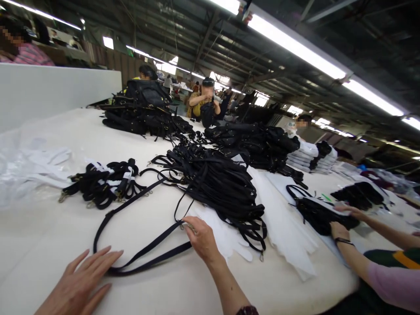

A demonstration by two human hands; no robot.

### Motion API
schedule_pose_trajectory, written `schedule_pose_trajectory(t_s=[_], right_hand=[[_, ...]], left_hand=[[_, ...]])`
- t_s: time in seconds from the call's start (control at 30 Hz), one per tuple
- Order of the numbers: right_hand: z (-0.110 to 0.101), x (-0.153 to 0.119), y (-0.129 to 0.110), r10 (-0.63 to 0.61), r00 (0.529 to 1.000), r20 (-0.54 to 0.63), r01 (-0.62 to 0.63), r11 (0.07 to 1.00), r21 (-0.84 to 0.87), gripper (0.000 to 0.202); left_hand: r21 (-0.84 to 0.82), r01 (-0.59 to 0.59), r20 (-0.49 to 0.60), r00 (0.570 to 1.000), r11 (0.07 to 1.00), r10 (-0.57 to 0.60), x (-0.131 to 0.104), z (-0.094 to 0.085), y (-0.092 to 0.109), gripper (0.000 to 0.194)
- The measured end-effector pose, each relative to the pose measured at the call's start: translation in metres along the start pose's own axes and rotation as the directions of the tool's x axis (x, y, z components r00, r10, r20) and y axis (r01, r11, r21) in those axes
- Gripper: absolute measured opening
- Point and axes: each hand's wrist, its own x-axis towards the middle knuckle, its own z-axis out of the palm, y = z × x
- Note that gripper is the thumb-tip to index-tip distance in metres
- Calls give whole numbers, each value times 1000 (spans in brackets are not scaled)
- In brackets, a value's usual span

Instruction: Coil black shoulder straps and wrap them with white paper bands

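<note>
A long black strap (147, 247) lies looped on the white table in front of me. My right hand (201, 238) pinches it near a metal clip, at the loop's right side. Flat and with fingers spread, my left hand (87, 278) rests at the loop's lower left, close to or touching the strap. Just beyond is a big heap of black straps (216, 179), some with metal hooks at their ends. To the left sits a smaller pile of folded straps (105, 181) wrapped with white bands.
Clear plastic bags (29, 170) lie at the left. White sheets (282, 218) cover the table right of the heap. At the right, a co-worker's hands (343, 229) handle a black bag (315, 212). Black bags (141, 109) are stacked at the back, where another person (205, 103) stands.
</note>
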Motion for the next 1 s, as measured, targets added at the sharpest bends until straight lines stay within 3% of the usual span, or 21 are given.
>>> schedule_pose_trajectory(t_s=[0.17, 0.27, 0.37, 0.47, 0.57, 0.67, 0.87, 1.0], right_hand=[[-4, -22, 4, 185, 960, -211, -147, 972, 183, 20], [-12, -43, 12, 278, 929, -245, -229, 951, 208, 20], [-14, -61, 17, 233, 953, -195, -212, 970, 122, 23], [-10, -67, 15, 69, 994, -88, -70, 998, -2, 35], [-3, -61, 6, -88, 996, 21, 89, 994, -63, 39], [4, -45, -1, -163, 982, 92, 170, 983, -70, 34], [6, -8, 9, 45, 995, 85, -22, 968, -250, 28], [0, 2, 10, 75, 985, 154, -22, 947, -320, 22]], left_hand=[[11, -83, 77, 994, 997, 82, 9, 5, -2, 50], [27, -134, 93, 987, 991, 131, 12, 11, -13, 43], [21, -176, 65, 983, 984, 174, 16, 17, -19, 32], [1, -179, 13, 984, 984, 179, 19, 20, -16, 25], [-5, -165, 15, 986, 986, 165, 19, 15, -6, 24], [-6, -176, 57, 983, 984, 177, 15, 3, 1, 24], [-21, -199, 86, 976, 980, 200, -7, -9, -10, 29], [-37, -177, 62, 982, 983, 179, -18, -8, -20, 28]])
